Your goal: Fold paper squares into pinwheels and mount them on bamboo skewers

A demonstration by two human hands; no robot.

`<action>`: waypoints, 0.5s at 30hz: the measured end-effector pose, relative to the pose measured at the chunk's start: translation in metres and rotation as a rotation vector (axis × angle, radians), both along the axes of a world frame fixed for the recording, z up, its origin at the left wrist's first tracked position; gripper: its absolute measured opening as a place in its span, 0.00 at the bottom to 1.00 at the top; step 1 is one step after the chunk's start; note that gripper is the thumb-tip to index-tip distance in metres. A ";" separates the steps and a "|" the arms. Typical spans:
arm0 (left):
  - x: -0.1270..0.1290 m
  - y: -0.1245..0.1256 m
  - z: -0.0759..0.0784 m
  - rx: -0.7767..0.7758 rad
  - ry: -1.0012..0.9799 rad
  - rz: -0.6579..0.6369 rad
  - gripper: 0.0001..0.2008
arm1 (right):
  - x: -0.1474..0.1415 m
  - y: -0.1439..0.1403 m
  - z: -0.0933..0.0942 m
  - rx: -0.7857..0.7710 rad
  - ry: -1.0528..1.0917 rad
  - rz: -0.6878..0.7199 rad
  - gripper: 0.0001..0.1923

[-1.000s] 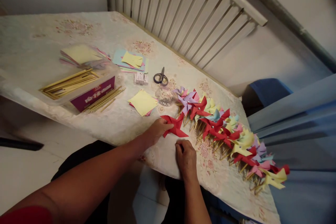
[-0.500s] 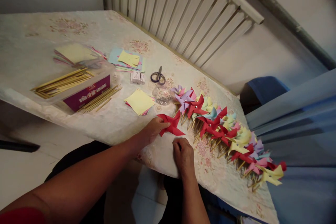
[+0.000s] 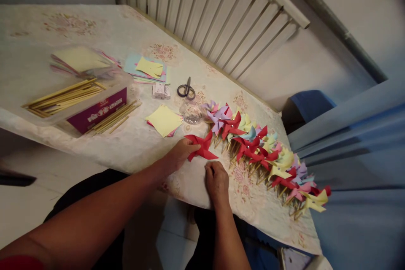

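My left hand (image 3: 181, 154) pinches a red paper pinwheel (image 3: 204, 146) by its left side, thumb on top, over the front of the table. The pinwheel's blades are folded towards its middle, and no stick shows on it. Just below and to the right, my right hand (image 3: 217, 181) is closed near the table edge, thumb against curled fingers. Whatever those fingers hold, if anything, is too small or hidden to make out. A stack of square paper sheets (image 3: 164, 120), yellow on top, lies beyond my left hand. Close by is a clear container of small metal pieces (image 3: 192, 116).
Finished pinwheels on sticks (image 3: 259, 152) lie in a long row along the right. A plastic box (image 3: 98, 112) of wooden sticks stands at left, with loose sticks (image 3: 114, 119) beside it. Scissors (image 3: 186, 89), small white boxes (image 3: 161, 91) and coloured paper (image 3: 148, 67) lie farther back.
The whole view has shifted slightly, moving the scene to the left. Both hands keep nearly the same pose, with the red pinwheel still in my left hand.
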State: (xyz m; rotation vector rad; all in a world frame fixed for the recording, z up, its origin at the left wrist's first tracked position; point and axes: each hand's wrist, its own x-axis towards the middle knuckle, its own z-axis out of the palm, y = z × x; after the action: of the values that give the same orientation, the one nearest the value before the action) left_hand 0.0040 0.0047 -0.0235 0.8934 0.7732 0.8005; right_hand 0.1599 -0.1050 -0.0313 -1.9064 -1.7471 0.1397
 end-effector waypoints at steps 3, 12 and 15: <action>-0.002 -0.001 0.002 -0.037 0.019 0.056 0.12 | 0.000 0.001 0.000 0.005 0.009 -0.013 0.12; -0.006 -0.003 0.008 -0.056 0.038 0.064 0.14 | 0.001 0.005 -0.006 0.012 0.034 -0.072 0.14; -0.005 -0.003 0.007 -0.061 0.038 0.076 0.14 | 0.001 0.004 -0.006 0.007 0.027 -0.069 0.14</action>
State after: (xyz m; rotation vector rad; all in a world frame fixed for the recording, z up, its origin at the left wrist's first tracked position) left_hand -0.0011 0.0019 -0.0161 0.8313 0.8645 0.8241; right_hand 0.1612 -0.1006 -0.0370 -1.9479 -1.6605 0.1329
